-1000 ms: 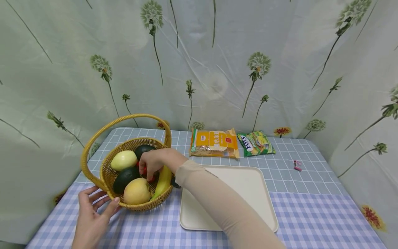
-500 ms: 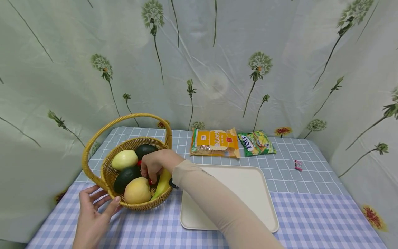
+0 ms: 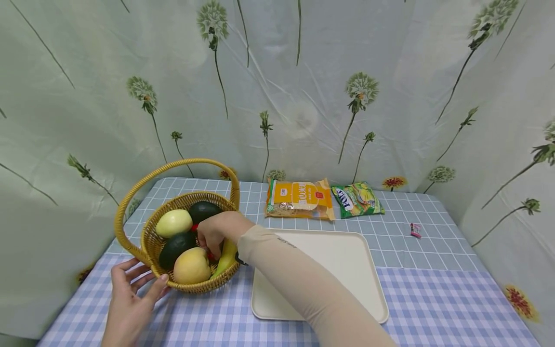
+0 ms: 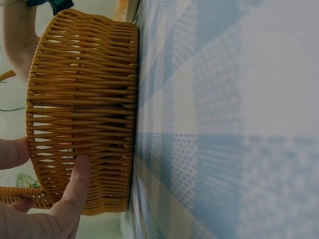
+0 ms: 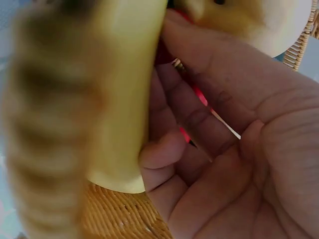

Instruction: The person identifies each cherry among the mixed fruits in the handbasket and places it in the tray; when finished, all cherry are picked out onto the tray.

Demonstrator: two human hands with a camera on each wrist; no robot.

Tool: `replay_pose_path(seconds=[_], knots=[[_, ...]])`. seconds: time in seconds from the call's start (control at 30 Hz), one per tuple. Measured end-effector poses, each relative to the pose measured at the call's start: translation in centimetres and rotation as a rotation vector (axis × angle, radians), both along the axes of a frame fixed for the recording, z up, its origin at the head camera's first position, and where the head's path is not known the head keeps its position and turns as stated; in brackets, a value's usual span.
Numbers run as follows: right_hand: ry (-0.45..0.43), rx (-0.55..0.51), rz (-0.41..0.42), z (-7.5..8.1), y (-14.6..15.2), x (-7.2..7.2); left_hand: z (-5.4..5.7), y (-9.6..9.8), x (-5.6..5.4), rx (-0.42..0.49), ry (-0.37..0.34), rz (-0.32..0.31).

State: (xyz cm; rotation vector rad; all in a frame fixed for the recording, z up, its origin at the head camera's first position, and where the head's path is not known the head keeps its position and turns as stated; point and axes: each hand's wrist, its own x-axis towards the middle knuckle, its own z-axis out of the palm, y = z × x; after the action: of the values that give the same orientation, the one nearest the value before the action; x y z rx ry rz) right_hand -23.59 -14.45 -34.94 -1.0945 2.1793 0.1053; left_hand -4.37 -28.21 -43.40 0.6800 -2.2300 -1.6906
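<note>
The left hand [image 3: 130, 303] lies with fingers spread against the outer wall of a wicker basket [image 3: 197, 288], thumb at its rim. Inside, past a round yellow fruit [image 3: 191, 266] and beside a banana [image 3: 226, 259], the right hand [image 3: 218, 230] dips, fingers bent by something red [image 5: 200, 95]; I cannot tell whether it has hold. Beyond the cream tray [image 3: 347, 260] lie an orange packet [image 3: 299, 199] and a green packet [image 3: 358, 200].

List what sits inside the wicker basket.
Pale green fruit, two dark green ones, round yellow fruit, a banana, something red. The right hand partly hides the red; whatever lies beneath the fruit is covered.
</note>
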Motion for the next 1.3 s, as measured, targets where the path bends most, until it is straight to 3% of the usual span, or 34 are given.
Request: replay_pose_path(seconds=[0.43,0.67,0.9,1.07,1.3], knots=[[-0.01,-0.04,-0.011,-0.1,0.0,-0.4,0.1,0.0,0.0,-0.017,-0.016,-0.009],[-0.042,-0.133,-0.028,0.3,0.7,-1.1,0.2,0.0,-0.1,-0.041,-0.035,-0.009],[0.016,-0.264,0.014,0.8,2.1,-1.4,0.1,0.1,-0.1,-0.059,-0.054,-0.011],[0.036,-0.384,0.077,1.3,3.4,-2.0,0.1,0.2,-0.2,-0.034,-0.055,-0.008],[0.026,-0.486,0.067,2.4,6.7,-2.3,-0.1,0.0,-0.1,0.096,-0.007,-0.006]])
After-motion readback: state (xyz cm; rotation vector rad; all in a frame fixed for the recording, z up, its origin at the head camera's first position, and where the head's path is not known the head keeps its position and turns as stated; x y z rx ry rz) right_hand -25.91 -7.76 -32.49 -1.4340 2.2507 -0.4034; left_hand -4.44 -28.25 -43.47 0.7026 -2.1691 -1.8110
